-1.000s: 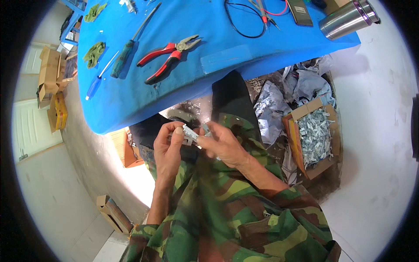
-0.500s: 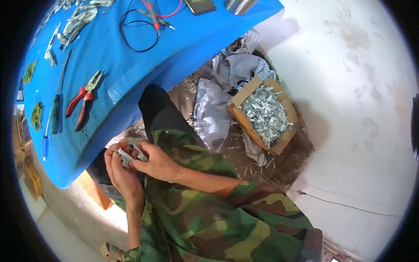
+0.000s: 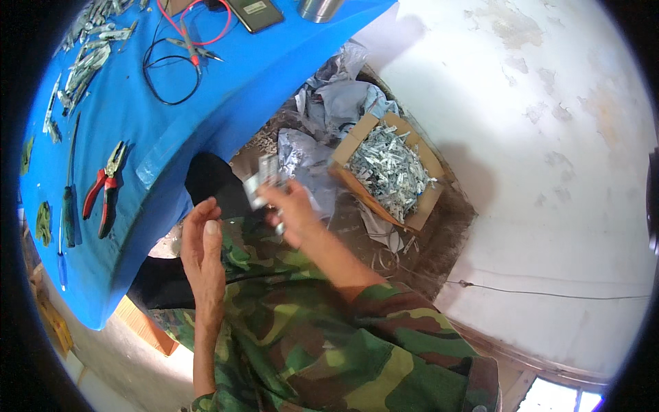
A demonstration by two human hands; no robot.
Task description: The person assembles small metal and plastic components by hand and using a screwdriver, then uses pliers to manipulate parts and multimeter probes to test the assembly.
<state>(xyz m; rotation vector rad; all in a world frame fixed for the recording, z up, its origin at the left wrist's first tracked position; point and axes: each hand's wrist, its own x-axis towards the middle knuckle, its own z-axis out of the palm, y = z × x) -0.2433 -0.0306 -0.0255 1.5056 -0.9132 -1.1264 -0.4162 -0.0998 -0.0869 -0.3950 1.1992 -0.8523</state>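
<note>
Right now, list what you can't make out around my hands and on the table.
All in the head view:
Grey-white pieces in the right hand: motion blur hides their details and exact number.
Steel container on the table: its upper part is cut off by the top edge.
Cardboard box: the heaped scraps hide its bottom.

Blurred pale pieces [image 3: 264, 180] in the right hand [image 3: 296, 214], cut-off metal tumbler [image 3: 320, 9]
</note>
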